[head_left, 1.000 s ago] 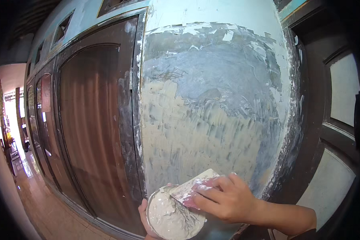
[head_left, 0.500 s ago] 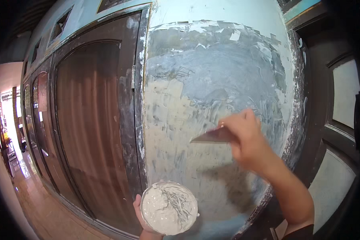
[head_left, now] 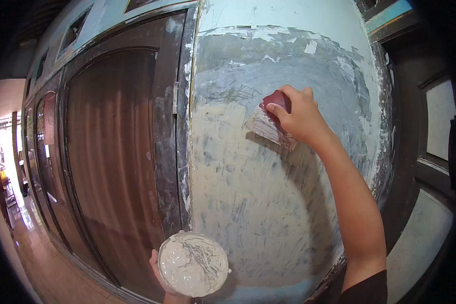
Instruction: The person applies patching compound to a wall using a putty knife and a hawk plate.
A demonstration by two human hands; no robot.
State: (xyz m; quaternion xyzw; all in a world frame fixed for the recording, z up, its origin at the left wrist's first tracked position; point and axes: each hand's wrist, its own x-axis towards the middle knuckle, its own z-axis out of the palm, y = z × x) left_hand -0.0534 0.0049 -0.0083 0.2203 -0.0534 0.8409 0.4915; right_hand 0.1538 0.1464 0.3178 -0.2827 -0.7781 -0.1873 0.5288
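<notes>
In my right hand [head_left: 301, 117] is a putty knife [head_left: 272, 126] with a dark red grip and a wide blade smeared with filler. Its blade edge points down and left, at or close to the wall [head_left: 238, 187]; whether it touches, I cannot tell. The wall's lower part carries a streaky beige coat, while bare grey shows above it. Low in front of me, my left hand [head_left: 159, 271] grips a round tub [head_left: 228, 271] from its left side, most of the fingers hidden behind it. Wet, pale filler [head_left: 187, 261] fills the tub, with ridges scraped across its surface.
A dark wooden door frame [head_left: 169, 126] with a curtained glass panel [head_left: 111, 152] borders the wall on the left. Another dark door with pale panels [head_left: 438, 121] stands at the right. Tiled floor [head_left: 50, 258] runs away at lower left.
My right hand has moved up the wall with the putty knife, whose blade face now shows. The tub in my left hand sits further left in view.
</notes>
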